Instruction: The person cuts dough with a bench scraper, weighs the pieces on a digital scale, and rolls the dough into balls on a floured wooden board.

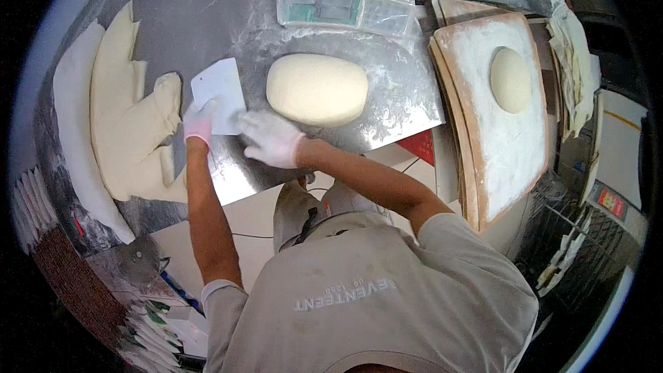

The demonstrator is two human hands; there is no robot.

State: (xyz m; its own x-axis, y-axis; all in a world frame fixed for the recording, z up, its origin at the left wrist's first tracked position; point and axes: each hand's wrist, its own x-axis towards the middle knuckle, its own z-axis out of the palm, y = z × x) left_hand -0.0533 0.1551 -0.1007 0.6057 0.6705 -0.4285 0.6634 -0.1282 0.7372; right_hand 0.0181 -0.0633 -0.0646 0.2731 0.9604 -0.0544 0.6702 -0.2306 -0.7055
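Observation:
My left hand [199, 119], in a white glove with a pink cuff, grips a flat white dough scraper [219, 91] over the steel table. Beside the scraper's near right corner is my right hand [271, 139], gloved alike, slightly blurred, fingers stretched out and nothing visible in it. A smooth, rounded lump of dough [316, 90] lies just beyond and right of that hand. To the left of the scraper spreads a large, flat mass of dough [128, 124] with ragged cut edges. Its near right part runs behind my left forearm.
A white cloth [77, 107] lies along the dough's left side. At the back stands a scale [321, 7] with a greenish display. Right of the steel table [407, 107], stacked boards carry a floured top board [483, 159] with a dough ball [510, 81]. A wire rack [566, 228] stands farther right.

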